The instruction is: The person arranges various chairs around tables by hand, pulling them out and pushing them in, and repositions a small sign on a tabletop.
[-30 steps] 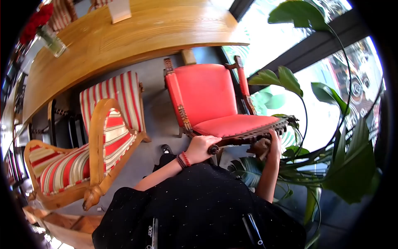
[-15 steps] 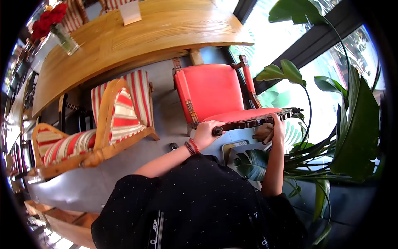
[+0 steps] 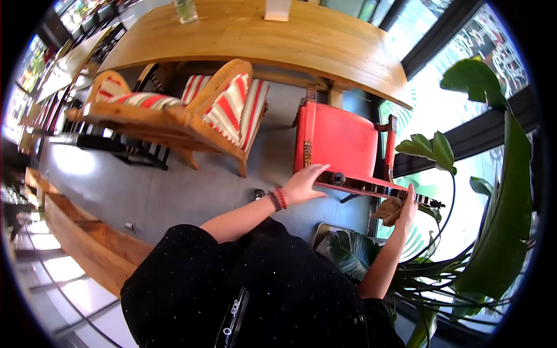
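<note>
A red padded chair [image 3: 339,139] with carved dark wood arms stands on the grey floor, its seat facing the long wooden table. At the left end of its back's top rail is my left hand [image 3: 306,184], fingers apart, beside the round knob. My right hand [image 3: 408,210] is at the rail's right end, holding a crumpled brown cloth [image 3: 389,211] against it. Red and dark bead bracelets circle my left wrist.
The wooden table [image 3: 243,35] spans the top, bearing a glass vase [image 3: 185,10] and a white card [image 3: 277,9]. Striped armchairs [image 3: 223,113] stand left. A large-leaved plant [image 3: 493,232] and windows are at right. A wooden box [image 3: 87,243] lies lower left.
The view has turned, so the chair and table appear further right. My left hand has loosened from the chair's rail and its fingers have spread.
</note>
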`<action>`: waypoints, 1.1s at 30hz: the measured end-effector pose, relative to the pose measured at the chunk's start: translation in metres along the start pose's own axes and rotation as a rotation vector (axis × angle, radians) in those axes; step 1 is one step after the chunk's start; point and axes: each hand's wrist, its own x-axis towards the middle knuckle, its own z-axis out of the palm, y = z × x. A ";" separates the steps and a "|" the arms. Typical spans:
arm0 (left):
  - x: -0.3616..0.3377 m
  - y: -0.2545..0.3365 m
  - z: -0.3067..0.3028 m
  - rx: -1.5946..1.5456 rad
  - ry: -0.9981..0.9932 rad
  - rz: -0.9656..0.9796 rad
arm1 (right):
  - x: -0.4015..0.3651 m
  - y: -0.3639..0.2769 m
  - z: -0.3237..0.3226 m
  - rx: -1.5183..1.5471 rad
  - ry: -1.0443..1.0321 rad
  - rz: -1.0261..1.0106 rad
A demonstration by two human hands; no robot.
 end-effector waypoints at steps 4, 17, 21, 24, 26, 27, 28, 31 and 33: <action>-0.097 -0.031 -0.044 -0.149 0.071 -0.330 | 0.005 0.004 -0.005 -0.078 0.020 0.025; -0.325 -0.021 -0.237 -0.441 1.348 -0.768 | -0.083 0.041 -0.018 -0.594 0.024 -0.169; -0.330 -0.042 -0.292 -0.393 1.389 -0.675 | -0.161 0.030 0.053 -0.478 -0.405 -0.450; -0.337 -0.087 -0.343 -0.301 1.253 -0.665 | -0.218 0.004 0.143 -0.283 -0.710 -0.356; -0.332 -0.107 -0.381 -0.279 1.129 -0.690 | -0.256 -0.011 0.205 -0.330 -0.801 -0.455; -0.332 -0.127 -0.397 -0.305 1.084 -0.701 | -0.288 -0.038 0.234 -0.461 -0.802 -0.477; -0.333 -0.151 -0.412 -0.321 1.058 -0.716 | -0.312 -0.048 0.260 -0.452 -0.763 -0.511; -0.330 -0.196 -0.451 -0.283 0.954 -0.784 | -0.337 -0.043 0.325 -0.306 -0.709 -0.662; -0.330 -0.227 -0.468 -0.266 0.880 -0.719 | -0.363 -0.056 0.347 -0.487 -0.595 -0.482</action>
